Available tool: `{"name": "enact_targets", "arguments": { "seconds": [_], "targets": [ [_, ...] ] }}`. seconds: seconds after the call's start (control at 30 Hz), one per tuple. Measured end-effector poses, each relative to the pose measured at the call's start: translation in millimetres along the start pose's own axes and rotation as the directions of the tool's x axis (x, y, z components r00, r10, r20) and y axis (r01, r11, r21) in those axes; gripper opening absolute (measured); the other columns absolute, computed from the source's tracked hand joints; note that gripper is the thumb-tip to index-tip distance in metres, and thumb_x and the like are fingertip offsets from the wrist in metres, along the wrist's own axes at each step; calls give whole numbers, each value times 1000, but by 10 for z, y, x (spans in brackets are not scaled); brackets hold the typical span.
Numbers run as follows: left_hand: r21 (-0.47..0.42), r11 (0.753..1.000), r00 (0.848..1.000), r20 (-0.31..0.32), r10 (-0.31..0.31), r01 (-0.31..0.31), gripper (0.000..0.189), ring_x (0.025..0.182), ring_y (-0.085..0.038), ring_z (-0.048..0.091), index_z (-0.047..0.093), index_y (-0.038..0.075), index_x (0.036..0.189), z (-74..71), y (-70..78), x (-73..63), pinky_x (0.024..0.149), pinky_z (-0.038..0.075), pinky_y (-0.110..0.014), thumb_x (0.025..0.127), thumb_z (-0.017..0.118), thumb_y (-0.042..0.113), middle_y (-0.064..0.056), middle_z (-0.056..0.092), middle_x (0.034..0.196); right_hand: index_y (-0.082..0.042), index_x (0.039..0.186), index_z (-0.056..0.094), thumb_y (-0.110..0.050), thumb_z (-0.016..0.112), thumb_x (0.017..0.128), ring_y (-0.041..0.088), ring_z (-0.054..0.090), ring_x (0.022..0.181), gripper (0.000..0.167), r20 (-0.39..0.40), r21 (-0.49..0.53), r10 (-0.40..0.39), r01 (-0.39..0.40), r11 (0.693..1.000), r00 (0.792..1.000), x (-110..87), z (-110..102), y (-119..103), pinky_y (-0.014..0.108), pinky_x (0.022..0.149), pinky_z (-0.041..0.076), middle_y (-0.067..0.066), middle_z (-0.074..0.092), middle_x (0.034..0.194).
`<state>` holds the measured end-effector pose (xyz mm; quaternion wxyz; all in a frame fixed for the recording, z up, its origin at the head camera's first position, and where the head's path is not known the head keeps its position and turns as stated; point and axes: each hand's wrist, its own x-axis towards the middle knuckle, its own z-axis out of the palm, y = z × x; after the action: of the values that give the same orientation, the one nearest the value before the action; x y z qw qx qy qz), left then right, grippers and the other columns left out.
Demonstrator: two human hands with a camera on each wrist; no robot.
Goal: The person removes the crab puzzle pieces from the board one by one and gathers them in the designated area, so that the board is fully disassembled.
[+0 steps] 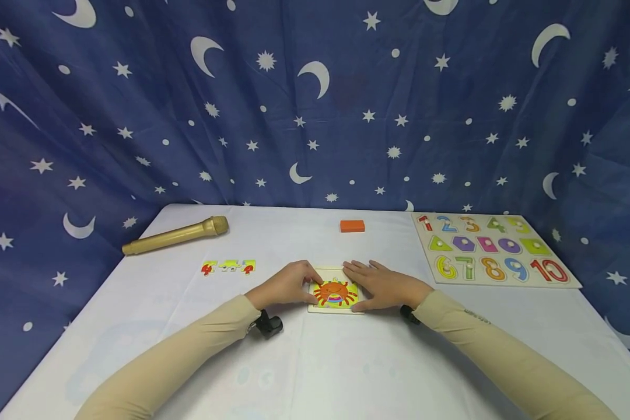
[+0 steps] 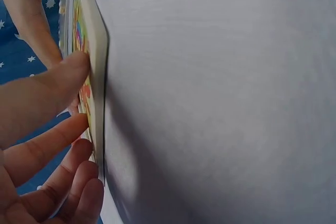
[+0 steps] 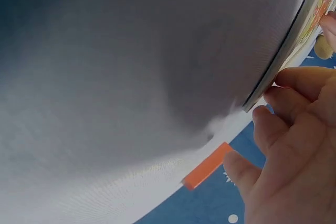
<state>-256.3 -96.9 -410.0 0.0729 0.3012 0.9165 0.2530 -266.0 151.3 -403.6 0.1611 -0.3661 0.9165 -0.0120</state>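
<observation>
Midway across the worktop (image 1: 304, 361), the left hand (image 1: 289, 284) and right hand (image 1: 387, 287) touch opposite sides of a crab puzzle (image 1: 335, 293) lying in its pale tray (image 1: 332, 311), each grip relaxed, unclenched.

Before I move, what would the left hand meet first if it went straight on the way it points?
The left hand would meet the crab puzzle first, since it touches that now. Beyond it, the right hand seems next in line, though heights are hard to judge.
</observation>
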Motion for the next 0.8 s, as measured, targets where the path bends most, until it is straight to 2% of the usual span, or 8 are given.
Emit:
{"name": "enact_targets", "arguments": {
  "seconds": [0.2,0.43,0.8],
  "targets": [
    [-2,1000,1000,2,-16,16,36,87,-13,56,71,7,101,8,8,15,80,46,-29,70,83,19,-3,65,98,-13,151,20,-64,55,82,20,16,146,92,4,18,4,-4,1000,1000,0,14,1,48,118,15,2,15,159],
    [32,998,998,-4,-56,56,46,88,-16,54,68,5,107,-13,48,1,82,47,-32,69,84,25,-7,61,101,-14,151,20,-64,56,82,19,17,146,92,10,21,16,-16,1000,1000,-5,6,-9,48,117,16,1,15,159],
    [22,996,997,-2,-83,83,44,82,-14,52,67,5,101,-25,69,31,78,46,-29,66,86,24,-4,60,91,-11,150,21,-62,56,83,22,17,146,92,13,35,0,-1,999,1000,-16,-12,-12,49,117,16,4,15,159]
  ]
}}
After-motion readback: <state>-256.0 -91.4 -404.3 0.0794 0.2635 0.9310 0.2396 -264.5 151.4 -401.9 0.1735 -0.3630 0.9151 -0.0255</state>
